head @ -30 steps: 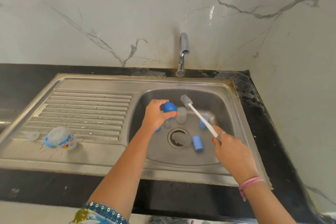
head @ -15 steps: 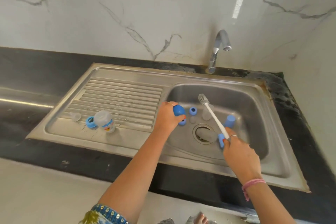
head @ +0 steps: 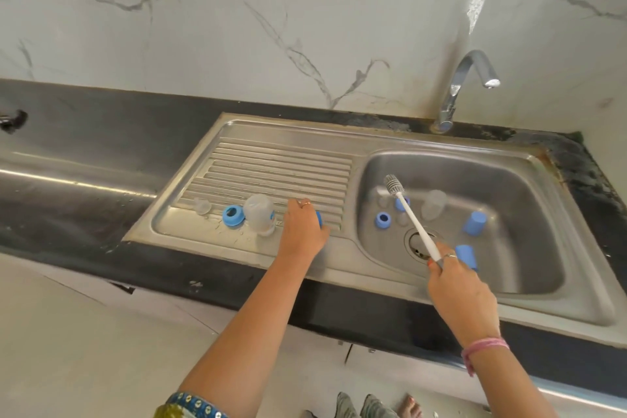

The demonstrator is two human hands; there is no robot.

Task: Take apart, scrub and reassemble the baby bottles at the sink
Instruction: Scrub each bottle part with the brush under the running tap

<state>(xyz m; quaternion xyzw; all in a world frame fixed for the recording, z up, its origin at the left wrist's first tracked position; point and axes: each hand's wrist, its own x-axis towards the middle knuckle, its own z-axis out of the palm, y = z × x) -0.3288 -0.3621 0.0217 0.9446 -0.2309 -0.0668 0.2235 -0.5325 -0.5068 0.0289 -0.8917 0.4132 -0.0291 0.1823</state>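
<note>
Drainboard: one clear nipple (head: 203, 206), one blue ring (head: 233, 215), one clear bottle (head: 259, 218) lying on its side.
Left hand (head: 303, 231): just right of that bottle, fingers curled over a blue cap (head: 319, 218), mostly hidden.
Basin (head: 529, 200): two blue rings, two blue caps, several clear parts, count unsure.
Right hand (head: 456, 285): grips one white brush (head: 412, 217), bristles up over the basin.
Behind: one tap (head: 456, 92).

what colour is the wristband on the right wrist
Pink, a thin band round the right wrist, seen in the head view.
</note>
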